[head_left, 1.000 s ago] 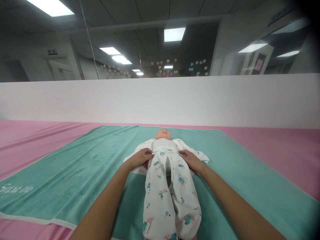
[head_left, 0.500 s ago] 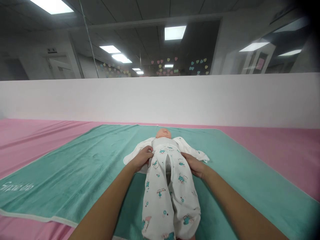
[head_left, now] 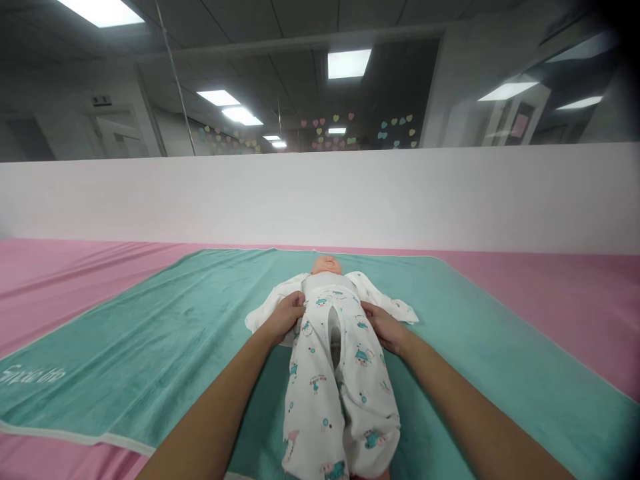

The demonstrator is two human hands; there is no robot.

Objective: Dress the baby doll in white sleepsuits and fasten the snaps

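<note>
A baby doll [head_left: 327, 265] lies on its back, its head toward the far wall and its legs toward me. It wears a white long-sleeved top [head_left: 385, 299] with the sleeves spread to both sides. White baby pants [head_left: 367, 373] with small teal and pink prints cover its legs, and a gap shows at the crotch. At the left side of the waistband, my left hand [head_left: 287, 316] has its fingers closed on the pants. My right hand [head_left: 386, 327] grips the pants at the right hip, its fingertips partly hidden by the cloth.
Beneath the doll is a teal blanket [head_left: 150, 347] with pale edging and white lettering at the left. It lies over a pink sheet [head_left: 560, 300]. Behind stands a low white wall [head_left: 320, 200], with a mirror or window [head_left: 240, 80] above it showing ceiling lights and heart stickers.
Almost nothing differs. The view has shifted very slightly, and both hands stay at the sides of the pants' waist.
</note>
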